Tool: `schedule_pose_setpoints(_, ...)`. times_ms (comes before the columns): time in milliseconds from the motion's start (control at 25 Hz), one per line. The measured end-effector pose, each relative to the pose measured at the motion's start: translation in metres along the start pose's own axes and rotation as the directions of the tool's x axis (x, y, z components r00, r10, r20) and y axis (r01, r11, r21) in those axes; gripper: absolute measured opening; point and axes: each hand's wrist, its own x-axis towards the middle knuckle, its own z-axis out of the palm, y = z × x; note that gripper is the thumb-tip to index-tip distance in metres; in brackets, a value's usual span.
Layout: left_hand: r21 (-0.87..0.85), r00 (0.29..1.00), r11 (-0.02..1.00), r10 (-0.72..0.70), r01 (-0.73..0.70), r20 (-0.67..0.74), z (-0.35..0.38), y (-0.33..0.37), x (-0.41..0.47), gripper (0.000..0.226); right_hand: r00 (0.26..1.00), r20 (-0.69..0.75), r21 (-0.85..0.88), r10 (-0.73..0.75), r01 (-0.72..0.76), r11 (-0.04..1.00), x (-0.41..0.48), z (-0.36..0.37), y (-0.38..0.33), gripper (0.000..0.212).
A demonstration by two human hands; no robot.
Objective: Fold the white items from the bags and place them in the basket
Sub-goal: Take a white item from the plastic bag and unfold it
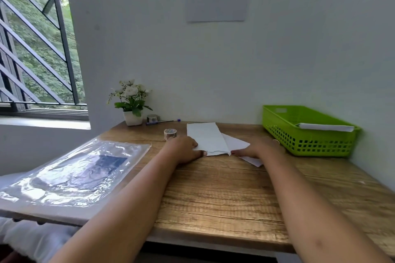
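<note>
My left hand (185,150) and right hand (257,148) both press flat, fingers uncurled, on the white sheet (208,139) on the table (213,194).

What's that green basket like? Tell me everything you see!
The green basket looks like bright plastic, rectangular and open on top. Its walls are a grid of square holes, with a handle slot in the far end. It stands on the wooden table, far right, by the wall. A folded white item lies at its near end.
</note>
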Motion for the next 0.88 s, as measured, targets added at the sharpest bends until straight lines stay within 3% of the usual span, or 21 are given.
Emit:
schedule_pose_setpoints(80,0.187,0.997,0.982,0.026,-0.013,-0.068,-0.001,0.009,0.001,0.063,0.998,0.056,0.023,0.037,-0.039,0.999,0.003,-0.003,0.001,0.119)
schedule_pose_setpoints(200,0.338,0.992,0.94,0.077,-0.039,-0.099,0.002,0.021,0.006,0.059,0.995,0.1,0.072,0.032,-0.039,0.997,0.007,-0.007,0.003,0.099)
schedule_pose_setpoints(360,0.256,0.997,0.967,0.032,-0.014,-0.066,-0.002,0.02,0.024,0.055,0.995,0.096,0.182,0.037,-0.054,0.982,0.013,-0.011,0.011,0.078)
schedule_pose_setpoints(480,0.188,0.995,0.981,0.062,-0.047,-0.078,0.002,0.016,0.037,0.04,0.997,-0.075,0.379,0.005,0.024,0.925,0.022,-0.008,0.01,0.058)
schedule_pose_setpoints(520,0.183,0.989,0.981,0.085,-0.062,-0.124,0.005,0.015,0.039,0.035,0.988,-0.156,0.537,0.013,0.073,0.84,0.027,-0.007,0.009,0.053)
schedule_pose_setpoints(600,0.15,0.964,0.985,0.122,-0.088,-0.236,0.01,0.011,0.04,0.029,0.972,-0.236,0.84,-0.008,0.208,0.5,0.031,-0.009,0.012,0.063)
schedule_pose_setpoints(680,0.099,0.938,0.988,0.142,-0.116,-0.316,0.011,0.007,0.041,0.023,0.968,-0.172,0.967,-0.184,0.202,0.156,0.025,-0.015,0.014,0.081)
schedule_pose_setpoints(760,0.079,0.926,0.988,0.155,-0.136,-0.344,0.011,0.005,0.039,0.022,0.921,-0.086,0.995,-0.38,0.102,0.023,0.013,-0.021,0.013,0.069)
schedule_pose_setpoints(880,0.036,0.923,0.986,0.167,-0.165,-0.347,0.014,0.007,0.037,0.026,0.905,-0.061,0.998,-0.421,0.053,-0.031,0.006,-0.023,0.014,0.025)
